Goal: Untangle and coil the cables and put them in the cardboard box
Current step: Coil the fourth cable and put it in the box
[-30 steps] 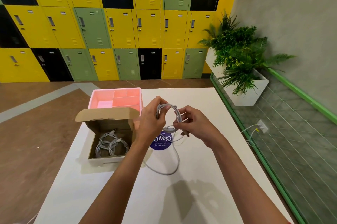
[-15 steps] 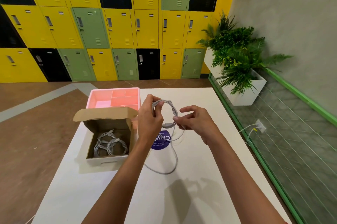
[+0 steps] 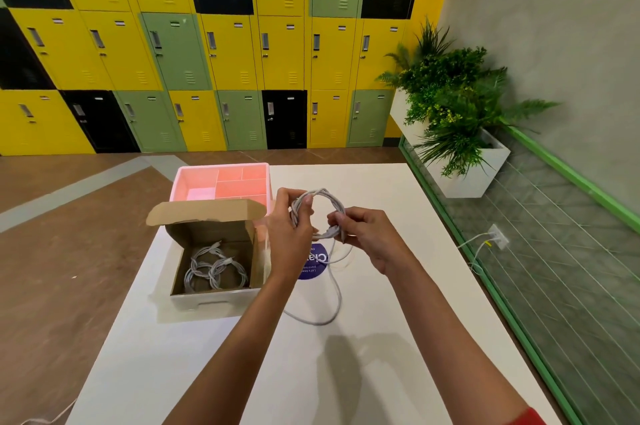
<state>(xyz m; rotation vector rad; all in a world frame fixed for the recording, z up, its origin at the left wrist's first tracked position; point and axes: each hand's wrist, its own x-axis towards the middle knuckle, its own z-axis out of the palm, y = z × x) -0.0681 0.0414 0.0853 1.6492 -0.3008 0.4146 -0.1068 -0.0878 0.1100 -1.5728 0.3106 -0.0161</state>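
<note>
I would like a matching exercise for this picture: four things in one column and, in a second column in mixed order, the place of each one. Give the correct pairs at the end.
Things:
1. grey cable
2. coiled cables
3. pink tray
4. round purple sticker

Places:
A. flat on the white table, under the hands
B. behind the cardboard box, at the far table edge
C. held as a loop between the left hand and the right hand
D. inside the cardboard box

Pairs: 1-C, 2-D, 3-B, 4-A
</note>
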